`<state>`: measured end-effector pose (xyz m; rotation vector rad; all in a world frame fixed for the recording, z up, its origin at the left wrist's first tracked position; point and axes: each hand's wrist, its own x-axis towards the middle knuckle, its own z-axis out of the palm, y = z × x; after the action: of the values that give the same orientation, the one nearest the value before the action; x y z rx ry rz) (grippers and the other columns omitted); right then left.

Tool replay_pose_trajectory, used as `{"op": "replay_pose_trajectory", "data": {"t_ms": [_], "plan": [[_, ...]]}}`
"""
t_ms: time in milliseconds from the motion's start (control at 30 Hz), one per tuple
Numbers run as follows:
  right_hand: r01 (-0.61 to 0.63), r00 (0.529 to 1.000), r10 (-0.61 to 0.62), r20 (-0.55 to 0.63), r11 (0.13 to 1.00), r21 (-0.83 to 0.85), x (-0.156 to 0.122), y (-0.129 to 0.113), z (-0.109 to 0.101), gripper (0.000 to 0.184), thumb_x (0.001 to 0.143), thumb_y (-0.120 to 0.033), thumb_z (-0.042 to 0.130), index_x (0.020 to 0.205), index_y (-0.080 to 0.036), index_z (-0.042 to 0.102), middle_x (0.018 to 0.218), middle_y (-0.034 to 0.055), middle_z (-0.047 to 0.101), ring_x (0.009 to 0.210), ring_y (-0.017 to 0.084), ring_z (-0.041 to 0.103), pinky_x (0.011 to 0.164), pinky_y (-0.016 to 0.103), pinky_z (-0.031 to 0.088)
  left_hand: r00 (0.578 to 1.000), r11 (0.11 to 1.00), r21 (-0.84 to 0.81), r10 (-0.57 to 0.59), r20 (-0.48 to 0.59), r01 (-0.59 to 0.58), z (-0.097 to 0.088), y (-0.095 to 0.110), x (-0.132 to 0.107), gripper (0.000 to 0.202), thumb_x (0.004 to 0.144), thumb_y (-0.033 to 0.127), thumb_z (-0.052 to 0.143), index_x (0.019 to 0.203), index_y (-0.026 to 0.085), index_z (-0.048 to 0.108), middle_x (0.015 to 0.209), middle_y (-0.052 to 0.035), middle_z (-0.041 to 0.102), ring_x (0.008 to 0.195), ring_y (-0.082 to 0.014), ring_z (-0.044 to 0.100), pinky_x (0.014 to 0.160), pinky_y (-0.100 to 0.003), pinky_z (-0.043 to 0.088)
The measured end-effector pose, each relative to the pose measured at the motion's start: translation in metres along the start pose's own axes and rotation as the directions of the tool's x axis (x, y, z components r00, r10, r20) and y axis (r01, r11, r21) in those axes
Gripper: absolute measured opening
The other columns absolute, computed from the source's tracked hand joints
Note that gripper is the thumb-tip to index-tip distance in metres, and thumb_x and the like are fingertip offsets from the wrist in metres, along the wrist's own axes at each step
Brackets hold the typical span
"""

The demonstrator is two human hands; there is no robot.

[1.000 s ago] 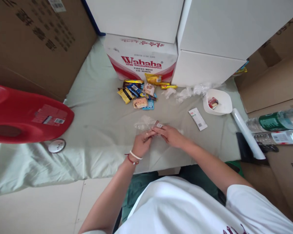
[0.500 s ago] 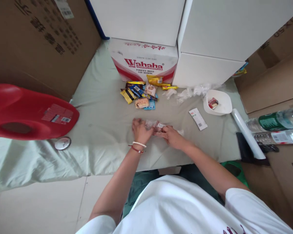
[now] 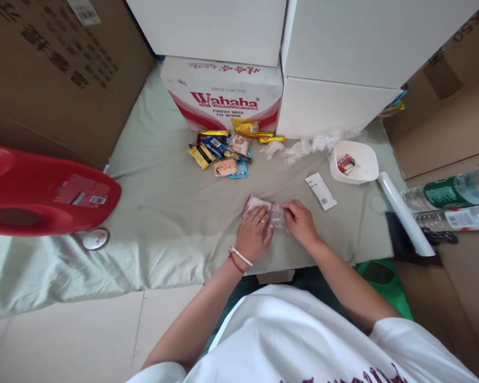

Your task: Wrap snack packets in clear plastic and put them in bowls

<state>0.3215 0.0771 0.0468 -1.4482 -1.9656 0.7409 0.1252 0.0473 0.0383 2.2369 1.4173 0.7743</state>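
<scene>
A small clear plastic bag (image 3: 263, 208) with a snack packet inside lies on the pale green cloth (image 3: 163, 213). My left hand (image 3: 255, 234) rests flat on the bag's left part, its fingers stretched over it. My right hand (image 3: 301, 221) pinches the bag's right end with closed fingers. Both wrists are near the table's front edge. A pile of several wrapped snacks (image 3: 223, 151) sits farther back, in front of a Wahaha carton (image 3: 223, 96).
A white bowl (image 3: 361, 173) holding one red packet stands at the right, with a white label strip (image 3: 320, 190) and crumpled clear plastic (image 3: 303, 149) nearby. A red container (image 3: 43, 194) lies at left. Water bottles (image 3: 451, 205), a white roll (image 3: 405, 213) and cardboard boxes ring the table.
My left hand moved right and flattened onto the bag. My right hand shifted right to the bag's end. The bag now lies pressed on the cloth.
</scene>
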Motion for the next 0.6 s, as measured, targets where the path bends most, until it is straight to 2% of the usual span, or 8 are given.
{"op": "replay_pose_trajectory", "data": {"t_ms": [67, 133, 167, 233, 300, 367, 500, 600], "plan": [[-0.124, 0.980, 0.097, -0.174, 0.980, -0.156, -0.011, 0.006, 0.002, 0.029, 0.094, -0.028, 0.064, 0.121, -0.020, 0.072, 0.120, 0.0173, 0.065, 0.117, 0.034, 0.058, 0.106, 0.056, 0.049, 1.000, 0.996, 0.095, -0.003, 0.017, 0.001, 0.004, 0.000, -0.008, 0.041, 0.099, 0.021, 0.051, 0.137, 0.017, 0.066, 0.155, -0.0135, 0.059, 0.148, -0.0284, 0.050, 0.127, -0.053, 0.035], [-0.136, 0.979, 0.093, -0.180, 0.961, -0.243, -0.020, 0.008, 0.003, 0.026, 0.089, -0.029, 0.071, 0.113, -0.019, 0.074, 0.131, 0.0203, 0.060, 0.125, 0.038, 0.053, 0.110, 0.059, 0.045, 1.000, 0.991, 0.137, -0.014, 0.024, 0.010, 0.007, -0.001, -0.013, 0.049, 0.096, 0.015, 0.049, 0.144, 0.019, 0.062, 0.158, -0.0116, 0.057, 0.150, -0.0266, 0.048, 0.128, -0.053, 0.034], [-0.128, 0.984, 0.092, -0.153, 0.960, -0.248, -0.023, 0.006, 0.003, 0.020, 0.089, -0.027, 0.070, 0.108, -0.019, 0.074, 0.132, 0.0199, 0.060, 0.124, 0.038, 0.053, 0.109, 0.058, 0.045, 1.000, 0.989, 0.145, -0.018, 0.023, 0.015, 0.008, -0.002, -0.014, 0.052, 0.096, 0.013, 0.048, 0.146, 0.019, 0.061, 0.158, -0.0107, 0.056, 0.151, -0.0258, 0.048, 0.127, -0.052, 0.035], [-0.130, 0.989, 0.115, -0.088, 0.972, -0.196, -0.021, -0.001, 0.000, 0.013, 0.094, -0.024, 0.063, 0.102, -0.020, 0.073, 0.121, 0.0171, 0.065, 0.112, 0.032, 0.060, 0.101, 0.049, 0.050, 1.000, 0.988, 0.151, -0.023, 0.020, 0.020, 0.009, -0.003, -0.016, 0.055, 0.095, 0.012, 0.048, 0.149, 0.022, 0.059, 0.159, -0.0092, 0.055, 0.152, -0.0247, 0.047, 0.127, -0.052, 0.035], [-0.150, 0.989, 0.148, -0.028, 0.982, -0.116, -0.008, -0.015, -0.001, 0.017, 0.099, -0.026, 0.057, 0.105, -0.021, 0.072, 0.104, 0.0118, 0.069, 0.094, 0.025, 0.064, 0.089, 0.039, 0.053, 1.000, 0.987, 0.159, -0.015, 0.020, 0.012, 0.010, -0.004, -0.016, 0.055, 0.095, 0.012, 0.048, 0.148, 0.023, 0.060, 0.159, -0.0088, 0.056, 0.152, -0.0247, 0.046, 0.127, -0.052, 0.036], [-0.143, 0.989, 0.147, 0.029, 0.985, -0.097, 0.015, -0.033, 0.005, 0.018, 0.100, -0.025, 0.055, 0.106, -0.022, 0.072, 0.095, 0.0083, 0.071, 0.087, 0.022, 0.064, 0.084, 0.034, 0.051, 1.000, 0.986, 0.169, 0.000, 0.026, -0.004, 0.013, -0.006, -0.016, 0.053, 0.095, 0.012, 0.048, 0.145, 0.021, 0.062, 0.158, -0.0105, 0.057, 0.153, -0.0261, 0.045, 0.127, -0.053, 0.035], [-0.144, 0.965, 0.196, 0.175, 0.952, -0.270, 0.062, -0.070, 0.033, 0.021, 0.097, -0.018, 0.055, 0.104, -0.018, 0.074, 0.104, 0.0103, 0.073, 0.094, 0.022, 0.065, 0.085, 0.031, 0.048, 1.000, 0.990, 0.138, 0.018, 0.011, -0.020, 0.020, -0.015, -0.020, 0.044, 0.090, 0.011, 0.051, 0.130, 0.010, 0.069, 0.147, -0.0208, 0.063, 0.153, -0.0338, 0.043, 0.127, -0.061, 0.034], [-0.129, 0.940, 0.221, 0.258, 0.936, -0.328, 0.077, -0.086, 0.053, 0.024, 0.099, -0.016, 0.052, 0.108, -0.018, 0.074, 0.107, 0.0104, 0.073, 0.094, 0.021, 0.065, 0.083, 0.029, 0.047, 0.994, 0.997, 0.073, 0.020, -0.107, -0.012, 0.016, -0.023, -0.033, 0.044, 0.088, 0.010, 0.050, 0.128, 0.011, 0.068, 0.144, -0.0211, 0.063, 0.155, -0.0349, 0.039, 0.125, -0.063, 0.038]]}}
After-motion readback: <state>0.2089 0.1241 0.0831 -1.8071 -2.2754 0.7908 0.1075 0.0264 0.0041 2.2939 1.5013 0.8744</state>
